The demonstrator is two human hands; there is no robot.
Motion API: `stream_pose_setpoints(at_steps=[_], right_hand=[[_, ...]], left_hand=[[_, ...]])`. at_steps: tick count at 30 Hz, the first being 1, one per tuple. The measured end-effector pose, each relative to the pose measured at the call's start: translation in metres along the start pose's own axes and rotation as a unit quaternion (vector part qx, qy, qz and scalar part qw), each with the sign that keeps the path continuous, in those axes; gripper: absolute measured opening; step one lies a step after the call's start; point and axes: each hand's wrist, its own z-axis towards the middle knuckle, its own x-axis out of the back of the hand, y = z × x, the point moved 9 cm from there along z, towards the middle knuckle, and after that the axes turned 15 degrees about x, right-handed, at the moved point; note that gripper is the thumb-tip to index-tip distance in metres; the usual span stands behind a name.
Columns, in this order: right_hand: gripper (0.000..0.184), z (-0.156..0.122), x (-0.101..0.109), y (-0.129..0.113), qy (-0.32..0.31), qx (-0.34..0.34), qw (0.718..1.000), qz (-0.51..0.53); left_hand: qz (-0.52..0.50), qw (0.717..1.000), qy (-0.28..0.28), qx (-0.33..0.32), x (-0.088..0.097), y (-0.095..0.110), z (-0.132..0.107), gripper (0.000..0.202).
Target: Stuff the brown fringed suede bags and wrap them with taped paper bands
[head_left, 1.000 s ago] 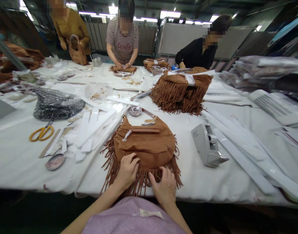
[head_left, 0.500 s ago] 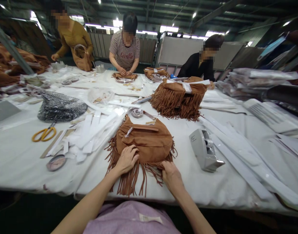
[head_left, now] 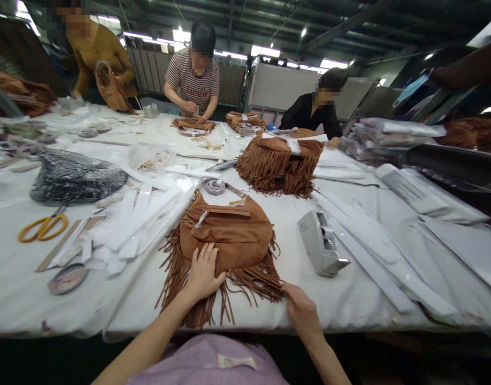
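Note:
A brown suede bag (head_left: pixel 229 235) with long fringe lies on the white table (head_left: pixel 350 299) right in front of me, zip pocket facing up. My left hand (head_left: pixel 202 274) rests flat on the bag's lower edge, fingers stretched out over the suede and fringe. My right hand (head_left: pixel 300 309) is closed on the fringe strands at the bag's lower right, near the table's front edge.
A grey tape dispenser (head_left: pixel 320 245) stands right of the bag. White strips (head_left: pixel 137 224), yellow-handled scissors (head_left: pixel 43 227) and a grey knitted piece (head_left: pixel 75 179) lie to the left. Another fringed bag (head_left: pixel 278 163) sits behind. Three people work at the far side.
My right hand has slid right and toward me, drawing the fringe out. My left hand has flattened on the bag's lower edge. The view shifted slightly.

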Motion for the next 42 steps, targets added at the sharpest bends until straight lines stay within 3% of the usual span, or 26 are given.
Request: stream_pose_setpoints(at_steps=[5,7,9,11,14,16,17,18,21,24,27,30,34,36,38,40,42], right_hand=[[0.034,-0.021,0.016,-0.011,-0.008,0.012,1.0,0.026],[0.03,-0.024,0.018,-0.007,0.006,-0.05,0.996,0.079],[0.022,-0.024,0.018,0.002,0.044,-0.152,0.974,0.162],[0.015,-0.025,0.014,0.01,0.104,-0.259,0.922,0.268],[0.011,-0.02,0.005,0.012,0.188,-0.349,0.809,0.435],[0.013,-0.018,-0.002,0.01,0.19,-0.381,0.753,0.501],[0.013,-0.018,-0.005,0.008,0.161,-0.395,0.747,0.51],[0.014,-0.02,-0.008,0.006,0.113,-0.403,0.759,0.498],[0.018,-0.023,-0.01,0.0,-0.062,-0.366,0.852,0.369],[0.023,-0.022,-0.004,0.001,-0.127,-0.32,0.913,0.219],[0.026,-0.018,-0.001,0.002,-0.159,-0.296,0.929,0.156],[0.027,-0.021,0.002,-0.002,-0.235,-0.24,0.933,0.128],[0.02,-0.046,0.023,0.004,-0.338,-0.186,0.923,0.015],[0.02,-0.057,0.04,0.014,-0.338,-0.194,0.919,-0.061],[0.024,-0.054,0.053,0.02,-0.284,-0.202,0.93,-0.116],[0.027,-0.033,0.053,0.015,-0.188,-0.189,0.957,-0.113],[0.034,0.003,0.036,-0.002,-0.099,-0.156,0.981,-0.058]], left_hand=[[0.022,1.0,-0.007,-0.015,-0.001,-0.002,0.0,0.062],[0.026,0.999,-0.013,-0.022,0.0,-0.002,-0.001,0.062],[0.027,0.999,-0.018,-0.027,0.0,-0.002,-0.001,0.061],[0.026,0.999,-0.023,-0.028,-0.001,-0.002,-0.001,0.061],[0.026,0.999,-0.031,-0.031,-0.002,-0.003,0.0,0.062],[0.027,0.999,-0.033,-0.034,-0.003,-0.003,0.0,0.062],[0.028,0.998,-0.032,-0.035,-0.004,-0.003,0.0,0.063],[0.028,0.998,-0.031,-0.037,-0.004,-0.004,0.0,0.063],[0.033,0.998,-0.028,-0.04,-0.006,-0.004,0.0,0.063],[0.039,0.998,-0.026,-0.039,-0.007,-0.005,0.0,0.064],[0.044,0.998,-0.03,-0.041,-0.007,-0.004,0.0,0.064],[0.047,0.997,-0.041,-0.045,-0.009,-0.004,0.0,0.064],[0.051,0.997,-0.05,-0.039,-0.011,-0.006,0.0,0.064],[0.049,0.997,-0.055,-0.037,-0.012,-0.006,0.001,0.065],[0.044,0.996,-0.062,-0.035,-0.012,-0.005,0.002,0.066],[0.038,0.996,-0.073,-0.032,-0.009,-0.004,0.004,0.067],[0.024,0.995,-0.088,-0.037,-0.003,-0.001,0.003,0.068]])
